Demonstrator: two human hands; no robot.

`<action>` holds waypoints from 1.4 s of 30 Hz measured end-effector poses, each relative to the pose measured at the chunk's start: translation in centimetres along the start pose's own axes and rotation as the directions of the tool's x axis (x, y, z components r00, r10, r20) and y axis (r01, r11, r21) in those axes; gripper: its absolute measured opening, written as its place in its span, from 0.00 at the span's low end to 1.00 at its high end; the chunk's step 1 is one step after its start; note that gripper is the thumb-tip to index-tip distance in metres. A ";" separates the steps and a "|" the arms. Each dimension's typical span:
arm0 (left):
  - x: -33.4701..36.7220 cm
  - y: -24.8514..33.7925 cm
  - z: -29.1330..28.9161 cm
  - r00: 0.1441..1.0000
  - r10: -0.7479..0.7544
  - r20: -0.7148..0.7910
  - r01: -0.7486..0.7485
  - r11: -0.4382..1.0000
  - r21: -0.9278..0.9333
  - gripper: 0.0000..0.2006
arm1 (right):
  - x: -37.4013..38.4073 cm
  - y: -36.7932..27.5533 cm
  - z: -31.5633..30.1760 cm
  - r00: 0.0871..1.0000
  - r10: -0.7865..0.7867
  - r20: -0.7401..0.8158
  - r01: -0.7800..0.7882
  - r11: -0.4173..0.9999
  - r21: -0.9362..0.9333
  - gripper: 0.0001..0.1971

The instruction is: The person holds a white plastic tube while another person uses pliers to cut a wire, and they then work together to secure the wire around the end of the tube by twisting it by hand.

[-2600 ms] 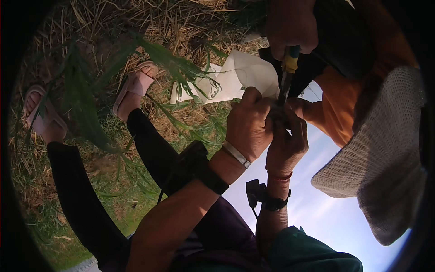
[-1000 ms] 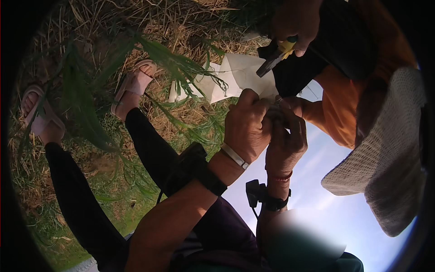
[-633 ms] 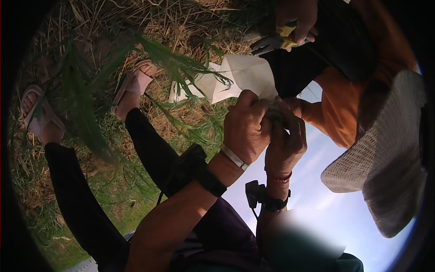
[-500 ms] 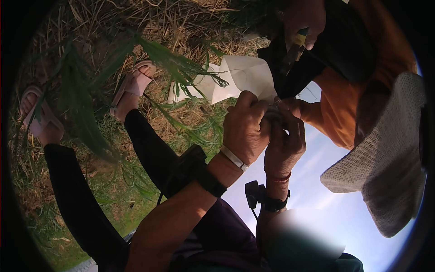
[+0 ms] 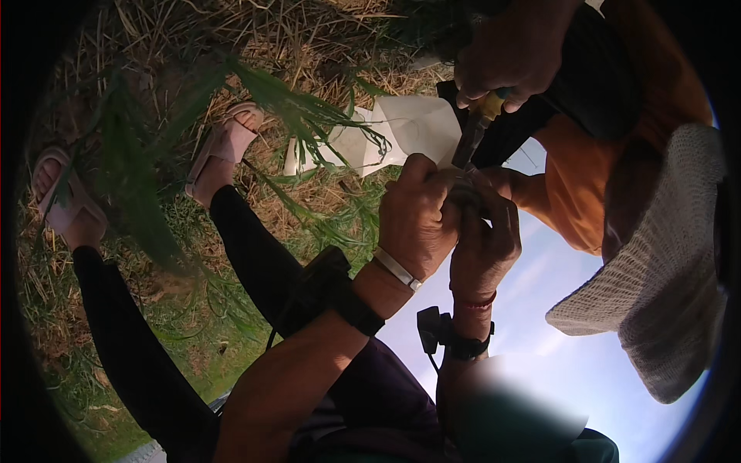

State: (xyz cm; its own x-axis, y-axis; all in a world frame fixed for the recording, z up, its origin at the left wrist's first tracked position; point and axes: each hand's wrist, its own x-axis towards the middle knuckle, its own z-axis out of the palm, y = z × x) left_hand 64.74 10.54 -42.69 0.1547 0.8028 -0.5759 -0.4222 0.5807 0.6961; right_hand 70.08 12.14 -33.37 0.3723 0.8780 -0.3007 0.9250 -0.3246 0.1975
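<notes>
My left hand [image 5: 419, 220], with a silver bracelet, is closed, its fingers bent and pressed together. Beside it my right hand [image 5: 488, 251], with a red cord at the wrist, is closed too. Both meet around a small greyish thing [image 5: 465, 193] whose kind the fingers hide. A co-worker's hand [image 5: 498, 183] pinches in close at its far side. The co-worker's other hand [image 5: 513, 58] grips a tool [image 5: 474, 133] with a yellow-and-green handle and a dark metal end. That metal end reaches down to just beyond my fingertips; whether it touches is unclear.
A white sheet-like piece [image 5: 421, 127] lies just beyond my hands. Green leaves [image 5: 301, 116] hang across the left, over dry straw [image 5: 170, 31]. Pink sandals [image 5: 231, 143] are at the left. The co-worker, in an orange sleeve [image 5: 567, 197] and knitted hat [image 5: 656, 270], is close at right.
The co-worker's tool hand has come nearer and slightly left, bringing the tool's metal end down to my fingertips. My own hands have hardly moved.
</notes>
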 end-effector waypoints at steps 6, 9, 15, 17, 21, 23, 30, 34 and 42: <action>0.0 0.1 -0.5 0.999 -0.042 0.003 0.042 0.999 0.003 0.15 | -0.2 0.3 0.4 1.000 -0.008 0.002 0.008 1.000 0.003 0.14; 0.0 0.3 -0.7 0.996 -0.089 0.031 0.089 0.996 0.007 0.15 | -0.1 0.3 0.4 1.000 -0.016 0.024 0.017 0.999 -0.035 0.13; -0.2 0.1 -0.5 0.998 -0.068 0.014 0.068 0.998 0.018 0.14 | -0.3 0.4 0.3 1.000 -0.019 0.017 0.020 1.000 -0.014 0.13; -0.2 0.1 -0.4 0.998 -0.065 0.011 0.064 0.998 0.026 0.14 | -0.3 0.3 0.2 0.999 0.021 0.035 -0.021 1.000 0.000 0.14; -0.2 0.0 -0.3 0.997 -0.074 0.012 0.074 0.997 0.025 0.14 | -0.2 0.4 0.3 0.999 -0.006 0.035 0.006 1.000 -0.005 0.14; -0.2 0.0 -0.4 0.997 -0.074 0.010 0.074 0.997 0.024 0.14 | -0.1 0.3 0.3 0.999 -0.023 0.034 0.024 1.000 -0.021 0.14; -0.2 -0.1 -0.5 0.997 -0.080 0.003 0.080 0.997 0.010 0.15 | 0.0 0.2 0.2 0.998 -0.026 0.056 0.027 1.000 -0.013 0.14; -0.2 -0.1 -0.7 0.996 -0.085 0.014 0.084 0.996 0.032 0.15 | 0.0 0.3 0.2 0.997 -0.039 0.063 0.042 0.998 -0.039 0.14; 0.0 -0.1 -1.0 0.996 -0.094 0.003 0.094 0.995 0.036 0.15 | 0.3 -0.1 0.4 0.997 -0.050 0.060 0.051 0.999 -0.013 0.14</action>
State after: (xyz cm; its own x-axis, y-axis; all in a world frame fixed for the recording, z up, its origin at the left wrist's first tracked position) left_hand 63.91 10.36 -43.14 0.1961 0.7451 -0.6375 -0.3731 0.6579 0.6542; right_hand 70.10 12.27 -33.82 0.3292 0.8706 -0.3657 0.9418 -0.2748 0.1936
